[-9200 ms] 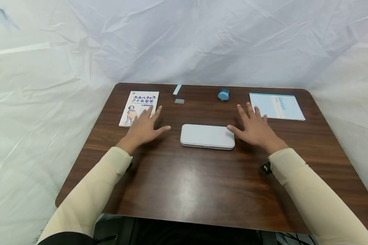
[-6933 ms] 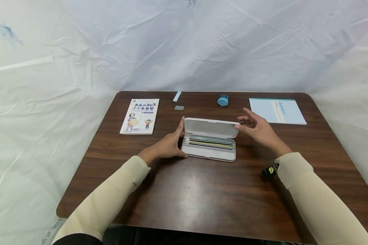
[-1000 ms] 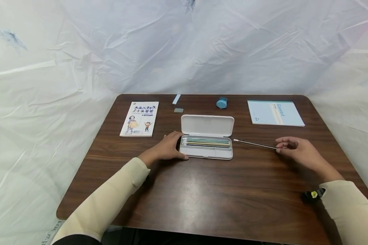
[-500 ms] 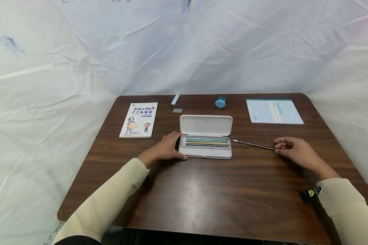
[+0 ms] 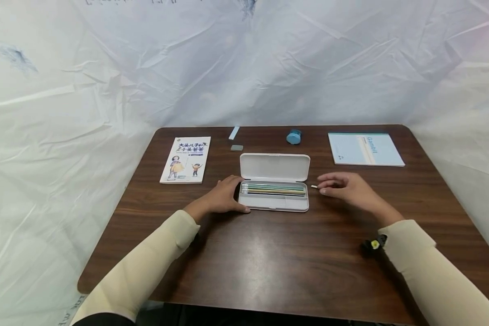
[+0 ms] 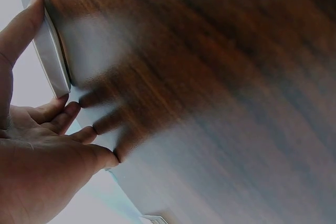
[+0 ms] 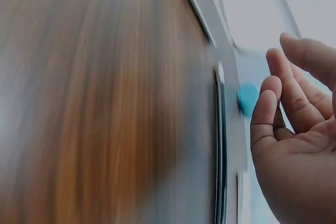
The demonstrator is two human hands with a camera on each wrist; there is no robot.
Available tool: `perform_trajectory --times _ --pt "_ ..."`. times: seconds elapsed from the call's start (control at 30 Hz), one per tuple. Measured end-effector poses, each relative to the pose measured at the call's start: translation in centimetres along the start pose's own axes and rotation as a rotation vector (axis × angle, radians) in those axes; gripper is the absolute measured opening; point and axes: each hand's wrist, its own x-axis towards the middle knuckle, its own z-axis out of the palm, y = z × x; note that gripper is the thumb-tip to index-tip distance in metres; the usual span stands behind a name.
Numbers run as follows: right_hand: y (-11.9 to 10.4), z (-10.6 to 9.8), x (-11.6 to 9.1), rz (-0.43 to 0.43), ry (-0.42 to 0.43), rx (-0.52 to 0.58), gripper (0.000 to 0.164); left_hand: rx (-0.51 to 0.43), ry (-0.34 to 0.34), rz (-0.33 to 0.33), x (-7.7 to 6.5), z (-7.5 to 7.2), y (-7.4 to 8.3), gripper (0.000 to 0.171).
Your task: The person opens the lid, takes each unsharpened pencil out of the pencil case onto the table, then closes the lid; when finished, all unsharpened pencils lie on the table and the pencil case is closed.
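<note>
A white pencil case (image 5: 297,204) lies with its lid up and several pencils (image 5: 273,189) in its back compartment. My left hand (image 5: 224,195) holds the case's left end, thumb at the front corner and fingers behind; the left wrist view shows the thumb (image 6: 27,22) along its edge. Right of the case, a dark pencil (image 7: 221,145) lies on the table, its white end (image 5: 314,186) towards the case. My right hand (image 5: 346,188) is over that pencil and hides most of it in the head view. In the right wrist view its loosely bent fingers are apart from the pencil.
A picture book (image 5: 186,160) lies at the left of the brown table (image 5: 244,262), and a pale blue Gambit notebook (image 5: 354,151) at the right. Behind the case are a grey eraser (image 5: 237,148), a light blue strip (image 5: 234,132) and a round blue object (image 5: 294,137).
Half a second ago my right hand pinched the pencil's far right end. It has let go and moved left towards the case, while the pencil stays in place. My left hand has not moved.
</note>
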Motion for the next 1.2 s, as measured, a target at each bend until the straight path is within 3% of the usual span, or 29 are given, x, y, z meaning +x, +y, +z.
perform_trajectory --times 0.23,0.5,0.83,1.2 --pt "-1.6 3.1 3.0 -0.061 -0.091 0.054 0.037 0.008 -0.01 0.015 -0.2 -0.2 0.5 0.107" --pt "-2.0 4.7 3.8 -0.064 -0.065 -0.07 0.029 0.008 0.007 0.037 0.9 0.6 -0.9 0.111" --pt "-2.4 5.3 4.3 -0.083 -0.051 -0.153 0.026 -0.01 0.009 0.021 0.2 0.1 -0.3 0.104" --pt "-2.1 4.0 3.4 -0.072 0.028 -0.086 0.03 -0.003 -0.008 0.003 0.0 -0.1 -0.1 0.108"
